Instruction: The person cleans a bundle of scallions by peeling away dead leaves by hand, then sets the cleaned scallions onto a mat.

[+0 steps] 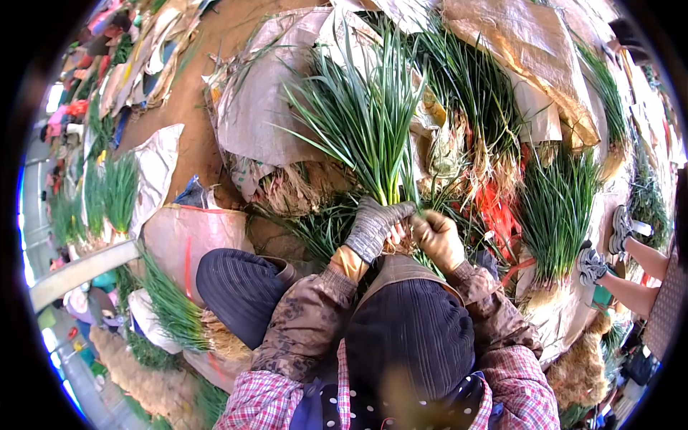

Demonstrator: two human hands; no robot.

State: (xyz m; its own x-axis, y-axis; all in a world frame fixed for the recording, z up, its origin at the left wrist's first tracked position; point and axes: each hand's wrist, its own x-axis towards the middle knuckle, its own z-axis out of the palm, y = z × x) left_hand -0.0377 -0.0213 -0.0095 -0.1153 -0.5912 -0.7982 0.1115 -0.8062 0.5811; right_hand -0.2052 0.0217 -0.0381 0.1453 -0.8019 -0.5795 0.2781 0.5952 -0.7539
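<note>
Green bunch [380,122] stands fanned out in the upper middle of the frame, its pale stem bases [390,193] wrapped by the gray-gloved left hand [373,228], so that grip is best kept snug and low, where the stems are firm, without crushing them. The right hand [440,242], in a tan glove, is curled just beside it at the center, though whether it pinches anything I cannot tell; light fingertip work close to the bases should spare the long leaves from bending.

Grey knit glove [373,228], brown camouflage sleeves [308,315], pink plaid shirt [259,398], dark trousers [412,333] (pinstriped)
</note>
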